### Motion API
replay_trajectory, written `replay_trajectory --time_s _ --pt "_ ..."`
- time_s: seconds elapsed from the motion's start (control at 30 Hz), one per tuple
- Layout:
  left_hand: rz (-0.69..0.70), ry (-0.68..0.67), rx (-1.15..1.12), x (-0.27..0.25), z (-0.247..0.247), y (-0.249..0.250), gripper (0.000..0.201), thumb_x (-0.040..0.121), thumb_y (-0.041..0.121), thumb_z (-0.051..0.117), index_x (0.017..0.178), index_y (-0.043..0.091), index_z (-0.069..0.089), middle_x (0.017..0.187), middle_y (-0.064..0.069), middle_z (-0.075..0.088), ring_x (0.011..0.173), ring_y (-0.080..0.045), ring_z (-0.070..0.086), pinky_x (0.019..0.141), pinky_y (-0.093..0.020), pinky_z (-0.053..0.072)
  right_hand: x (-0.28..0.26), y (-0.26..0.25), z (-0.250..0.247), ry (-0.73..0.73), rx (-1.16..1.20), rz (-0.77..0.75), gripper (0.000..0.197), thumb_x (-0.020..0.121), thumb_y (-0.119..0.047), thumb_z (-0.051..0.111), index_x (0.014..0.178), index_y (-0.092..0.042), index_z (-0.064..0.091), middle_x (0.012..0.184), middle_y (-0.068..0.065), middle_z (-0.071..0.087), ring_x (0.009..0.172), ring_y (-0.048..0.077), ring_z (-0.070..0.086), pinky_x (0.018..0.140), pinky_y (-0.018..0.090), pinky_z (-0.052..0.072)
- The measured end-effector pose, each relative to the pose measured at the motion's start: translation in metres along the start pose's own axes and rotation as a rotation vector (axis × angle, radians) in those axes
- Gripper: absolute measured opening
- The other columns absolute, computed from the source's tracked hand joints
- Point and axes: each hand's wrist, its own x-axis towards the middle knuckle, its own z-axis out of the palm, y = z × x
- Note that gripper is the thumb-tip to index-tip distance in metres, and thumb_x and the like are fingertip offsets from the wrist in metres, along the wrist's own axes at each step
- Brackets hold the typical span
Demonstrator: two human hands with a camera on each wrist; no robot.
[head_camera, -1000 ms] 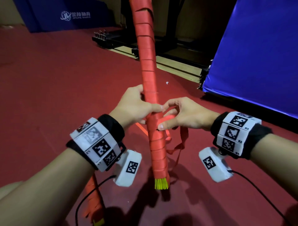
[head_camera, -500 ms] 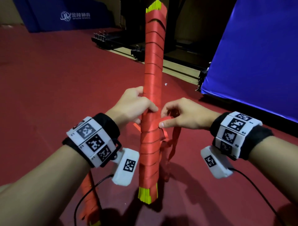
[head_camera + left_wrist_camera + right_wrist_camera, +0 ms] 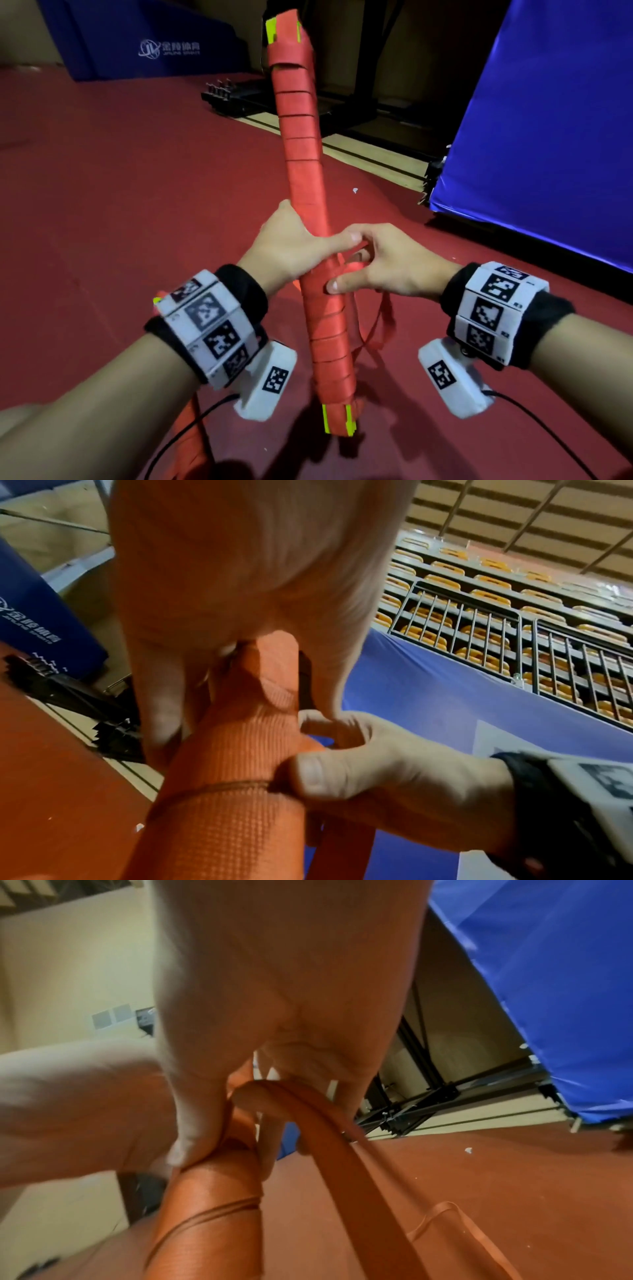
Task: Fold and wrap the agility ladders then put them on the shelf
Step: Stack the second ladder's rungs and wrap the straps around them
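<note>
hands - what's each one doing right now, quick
Left hand: grips the wrapped ladder bundle near its middle.
Right hand: pinches the loose red strap, thumb against the bundle.

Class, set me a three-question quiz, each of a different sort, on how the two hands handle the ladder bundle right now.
1. True or false: the ladder bundle lies flat on the red floor.
2. What does the left hand grip?
A) the loose strap
B) the bundle's middle
C) a cable
3. Fill in: the right hand pinches the loose ____.

Key: 1 false, it is held nearly upright. 2 B. 3 strap.
</note>
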Motion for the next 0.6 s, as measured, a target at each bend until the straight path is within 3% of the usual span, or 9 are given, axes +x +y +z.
replay_trajectory --time_s 0.07,0.17,0.27,0.33,0.4,0.47,0.5,0.57,0.6 --pt "-0.002 0.056 0.071 0.002 0.0 -0.007 0.08 0.046 0.064 0.084 0.102 0.012 0.063 0.09 0.002 0.072 0.08 -0.02 0.071 0.064 -0.032 0.054 -0.001 0.0 0.0 -0.043 0.003 -0.006 0.042 0.073 -0.025 0.092 0.105 -0.017 0.066 0.072 0.003 0.073 0.062 0.018 0.051 0.062 0.032 0.039" --pt "-0.05 0.038 0.041 0.005 -0.005 -0.007 0.053 0.06 0.035 0.093 0.099 0.016 0.062 0.084 0.002 0.069 0.076 -0.022 0.069 0.059 -0.028 0.047 0.0 0.001 -0.008 -0.093 0.004 0.014 0.024 0.082 -0.024 0.085 0.103 -0.021 0.076 0.089 0.013 0.076 0.072 0.015 0.057 0.072 0.037 0.049" --pt "-0.043 0.028 0.044 0.004 -0.009 -0.005 0.05 0.07 0.019 0.092 0.105 0.017 0.057 0.083 0.004 0.064 0.07 -0.016 0.065 0.053 -0.026 0.042 -0.001 0.003 -0.013 -0.098 -0.202 -0.001 0.008 0.083 -0.031 0.084 0.089 -0.027 0.082 0.073 0.002 0.073 0.062 0.003 0.053 0.063 0.026 0.045" --pt "0.009 0.02 0.02 0.0 -0.007 -0.006 0.075 0.073 0.013 0.09 0.134 0.02 0.047 0.087 0.008 0.062 0.071 -0.008 0.063 0.056 -0.023 0.045 -0.001 0.004 -0.011 -0.098 -0.245 -0.03 0.006 0.082 -0.03 0.085 0.085 -0.026 0.081 0.068 -0.005 0.07 0.058 0.002 0.05 0.061 0.02 0.041" --pt "0.11 -0.017 -0.035 -0.004 -0.005 -0.006 0.117 0.078 0.01 0.087 0.161 0.037 0.008 0.089 0.009 0.064 0.074 -0.009 0.067 0.069 -0.028 0.055 0.0 0.004 -0.011 -0.074 -0.242 -0.029 0.009 0.081 -0.028 0.085 0.086 -0.026 0.078 0.071 -0.008 0.07 0.063 0.003 0.053 0.066 0.021 0.045" --pt "0.205 -0.059 -0.082 -0.006 -0.004 -0.007 0.132 0.083 0.011 0.082 0.153 0.057 -0.02 0.098 0.002 0.069 0.082 -0.018 0.071 0.084 -0.041 0.061 0.001 0.004 -0.014 -0.065 -0.143 0.023 0.021 0.084 -0.019 0.083 0.1 -0.025 0.07 0.092 -0.003 0.072 0.079 0.007 0.06 0.077 0.027 0.049" --pt "0.233 -0.073 -0.124 -0.007 -0.004 -0.006 0.131 0.084 0.01 0.08 0.151 0.06 -0.021 0.107 -0.001 0.069 0.087 -0.019 0.071 0.088 -0.044 0.061 0.001 0.003 -0.014 -0.088 -0.039 0.074 0.032 0.088 -0.011 0.078 0.113 -0.026 0.064 0.101 0.001 0.069 0.088 0.01 0.061 0.077 0.028 0.05" --pt "0.245 -0.079 -0.223 -0.007 -0.005 -0.001 0.127 0.088 0.002 0.077 0.155 0.057 -0.016 0.121 -0.004 0.062 0.091 -0.01 0.067 0.089 -0.037 0.06 0.0 0.0 -0.013 -0.19 0.15 0.146 0.063 0.094 0.0 0.066 0.143 -0.032 0.045 0.111 0.007 0.069 0.105 0.023 0.067 0.066 0.026 0.053" --pt "0.248 -0.068 -0.258 -0.007 -0.006 0.001 0.125 0.088 -0.003 0.074 0.157 0.055 -0.013 0.126 -0.004 0.061 0.091 -0.006 0.066 0.088 -0.034 0.06 0.0 -0.003 -0.01 -0.232 0.201 0.146 0.075 0.096 0.002 0.061 0.153 -0.038 0.033 0.107 0.008 0.072 0.098 0.032 0.069 0.06 0.026 0.055"
